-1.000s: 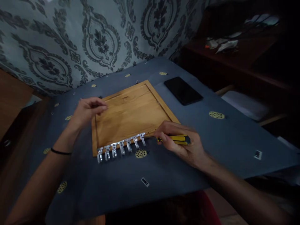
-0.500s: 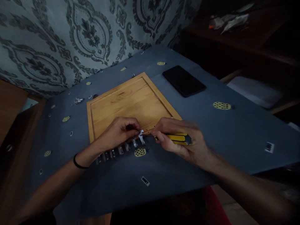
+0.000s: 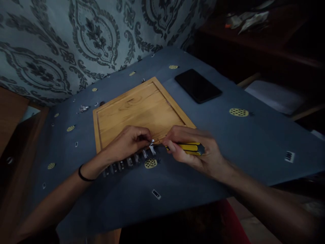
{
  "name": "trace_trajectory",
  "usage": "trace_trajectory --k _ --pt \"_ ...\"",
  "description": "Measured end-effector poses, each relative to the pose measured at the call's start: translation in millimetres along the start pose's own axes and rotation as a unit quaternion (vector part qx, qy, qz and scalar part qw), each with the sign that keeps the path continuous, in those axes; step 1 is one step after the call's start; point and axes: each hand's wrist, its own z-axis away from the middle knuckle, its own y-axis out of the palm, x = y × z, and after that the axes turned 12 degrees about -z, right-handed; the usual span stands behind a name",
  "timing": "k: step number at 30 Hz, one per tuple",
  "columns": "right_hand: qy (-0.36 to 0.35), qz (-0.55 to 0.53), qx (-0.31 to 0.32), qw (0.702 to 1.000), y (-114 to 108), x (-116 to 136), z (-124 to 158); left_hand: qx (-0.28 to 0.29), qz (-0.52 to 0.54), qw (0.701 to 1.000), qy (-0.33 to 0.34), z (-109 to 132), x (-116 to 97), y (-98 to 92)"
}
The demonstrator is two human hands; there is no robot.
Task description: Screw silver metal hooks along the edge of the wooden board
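Observation:
A wooden board (image 3: 137, 108) with a grooved border lies on the cloth-covered table. Along its near edge runs a row of several small metal clips (image 3: 130, 161). The fingers of my left hand (image 3: 130, 140) are pinched at the rightmost metal clip (image 3: 152, 148), at the board's edge. My right hand (image 3: 193, 149) is wrapped round a screwdriver with a yellow and black handle (image 3: 191, 148). The screwdriver points left towards that clip; its tip is too small and dark to make out. Small dark holes (image 3: 157, 139) show in the board's rim between the hands.
A black tablet or large phone (image 3: 198, 85) lies beyond the board to the right. Some small metal pieces (image 3: 83, 108) rest on the dark blue tablecloth (image 3: 243, 145) at the left. Behind the table stands a patterned wall (image 3: 101, 37). Dark furniture (image 3: 236, 44) is at the back right.
The whole view has shifted very slightly. Both hands keep their places at the clip, with the screwdriver still held in the right one.

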Motion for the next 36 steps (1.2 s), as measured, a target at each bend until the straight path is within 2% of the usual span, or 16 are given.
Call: trace_trajectory --k 8,13,19,27,36 --pt "-0.042 0.005 0.006 0.999 0.3 -3.5 0.1 -0.002 -0.070 0.997 0.013 -0.6 -6.4 -2.0" --pt "-0.055 0.008 0.011 0.998 0.5 -4.3 0.3 0.000 -0.064 0.998 0.017 -0.7 -7.6 -0.7" --pt "-0.057 0.010 0.010 0.998 0.8 -5.2 0.2 -0.034 -0.097 0.994 0.045 1.1 -6.7 2.9" --pt "-0.058 0.007 0.006 0.998 1.4 -5.9 0.4 -0.017 -0.042 0.999 -0.028 0.8 -2.6 2.5" --pt "-0.063 -0.002 0.011 0.998 1.1 -6.0 -0.5 -0.009 0.001 0.999 -0.040 3.9 3.0 2.8"
